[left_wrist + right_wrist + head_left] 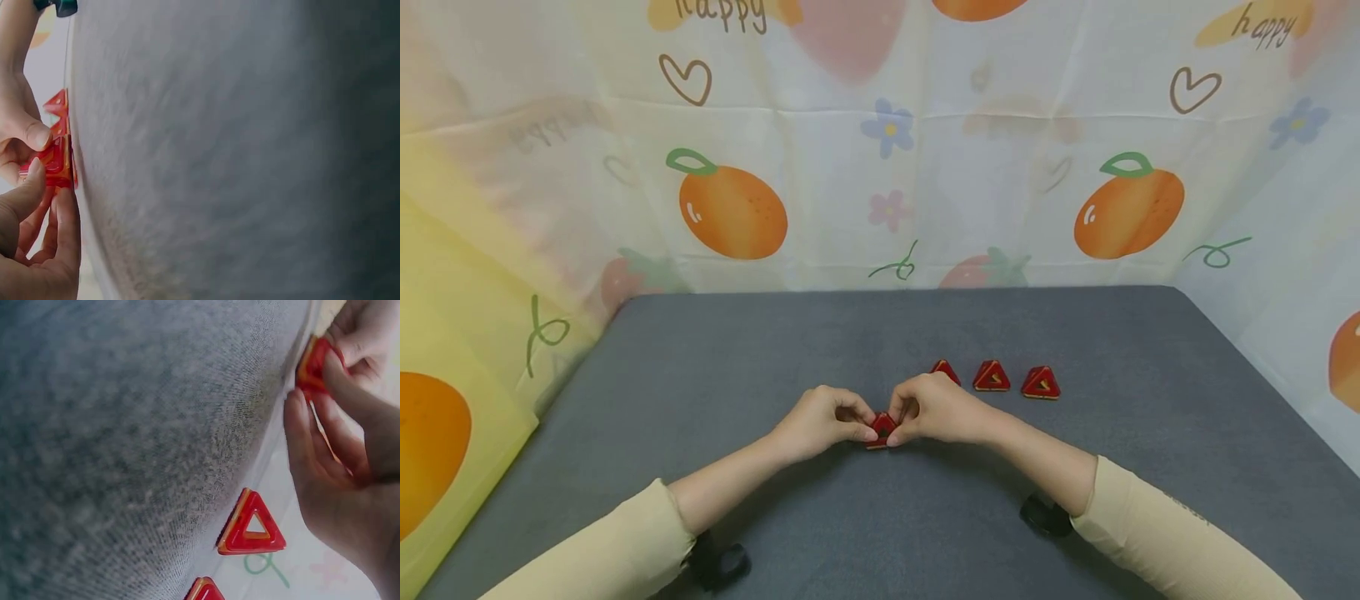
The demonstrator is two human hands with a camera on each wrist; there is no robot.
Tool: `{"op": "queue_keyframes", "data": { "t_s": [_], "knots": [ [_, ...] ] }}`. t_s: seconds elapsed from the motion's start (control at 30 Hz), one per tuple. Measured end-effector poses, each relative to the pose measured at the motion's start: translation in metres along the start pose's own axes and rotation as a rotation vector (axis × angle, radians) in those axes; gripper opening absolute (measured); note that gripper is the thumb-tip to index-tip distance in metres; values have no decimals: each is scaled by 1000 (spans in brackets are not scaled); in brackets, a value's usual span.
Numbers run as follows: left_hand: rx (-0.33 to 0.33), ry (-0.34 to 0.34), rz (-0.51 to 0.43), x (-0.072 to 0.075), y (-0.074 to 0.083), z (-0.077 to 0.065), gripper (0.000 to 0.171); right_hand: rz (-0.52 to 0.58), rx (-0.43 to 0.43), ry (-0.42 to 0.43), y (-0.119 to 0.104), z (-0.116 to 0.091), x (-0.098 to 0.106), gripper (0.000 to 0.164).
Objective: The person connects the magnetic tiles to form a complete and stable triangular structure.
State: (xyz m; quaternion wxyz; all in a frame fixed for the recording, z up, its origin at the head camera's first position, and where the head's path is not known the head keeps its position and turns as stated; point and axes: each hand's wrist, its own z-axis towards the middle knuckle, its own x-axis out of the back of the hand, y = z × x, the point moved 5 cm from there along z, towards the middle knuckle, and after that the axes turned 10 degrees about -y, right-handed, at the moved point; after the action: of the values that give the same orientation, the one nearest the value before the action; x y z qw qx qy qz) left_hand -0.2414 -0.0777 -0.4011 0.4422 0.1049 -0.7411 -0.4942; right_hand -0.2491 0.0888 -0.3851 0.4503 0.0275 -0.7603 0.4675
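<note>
A small red triangular block (883, 427) with a hollow centre and gold-coloured edges is between both hands near the middle of the grey table. My left hand (822, 425) pinches its left side with thumb and fingers. On its right side, my right hand (943, 408) pinches it too. Close up, the red block (55, 164) shows with thumbs on its near face in the left wrist view. The right wrist view has the block (317, 364) at upper right, partly hidden by the fingers.
Behind the right hand stand three similar red triangles in a row: one partly hidden triangle (947, 370), a middle triangle (992, 377) and a right triangle (1041, 383). The grey table (880, 533) ends at a printed cloth backdrop (925, 192).
</note>
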Motion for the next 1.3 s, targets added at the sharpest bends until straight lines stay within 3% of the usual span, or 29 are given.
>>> {"op": "queue_keyframes", "data": {
  "t_s": [0.3, 0.47, 0.67, 1.03, 1.3],
  "knots": [
    [68, 133, 35, 25, 6, 30, 13, -22, -130, 224, 6, 10, 29, 15],
    [95, 171, 46, 33, 2, 45, 16, -69, -180, 301, 10, 15, 36, 14],
    [129, 171, 40, 35, -7, 52, 19, -79, -206, 313, 12, 21, 37, 14],
    [175, 155, 26, 34, -21, 51, 18, -108, -200, 291, 15, 31, 27, 12],
    [167, 150, 23, 33, -24, 52, 18, -116, -197, 304, 15, 31, 27, 10]
  ]
}}
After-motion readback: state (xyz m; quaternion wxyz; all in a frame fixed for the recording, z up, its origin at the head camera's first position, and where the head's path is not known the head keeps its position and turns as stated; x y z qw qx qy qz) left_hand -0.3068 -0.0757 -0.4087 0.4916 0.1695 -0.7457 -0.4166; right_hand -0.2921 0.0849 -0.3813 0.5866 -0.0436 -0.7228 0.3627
